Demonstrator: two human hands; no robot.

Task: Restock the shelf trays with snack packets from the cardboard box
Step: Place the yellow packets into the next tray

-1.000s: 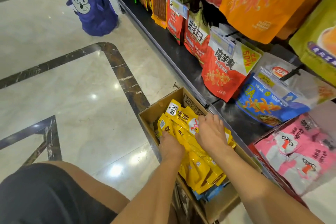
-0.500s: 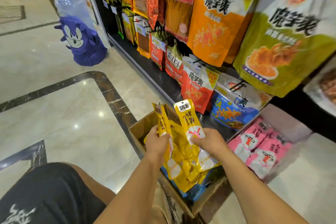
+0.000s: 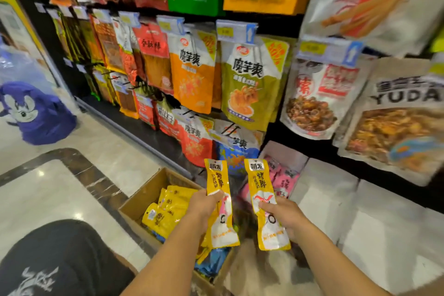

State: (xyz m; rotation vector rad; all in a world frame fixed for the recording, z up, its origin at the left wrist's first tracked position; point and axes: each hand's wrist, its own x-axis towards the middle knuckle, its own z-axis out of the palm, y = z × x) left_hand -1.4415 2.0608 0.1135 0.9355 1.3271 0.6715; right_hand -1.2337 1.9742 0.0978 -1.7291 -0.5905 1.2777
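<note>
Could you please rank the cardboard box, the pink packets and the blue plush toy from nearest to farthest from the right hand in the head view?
From the right hand:
1. Pink packets, in the shelf tray just above and ahead of it.
2. Cardboard box, on the floor to its left, beyond the left hand.
3. Blue plush toy, far left down the aisle.

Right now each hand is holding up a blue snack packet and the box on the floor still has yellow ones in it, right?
Not quite. The head view shows the left hand and right hand holding yellow packets, not blue. The cardboard box does still hold yellow ones.
</note>
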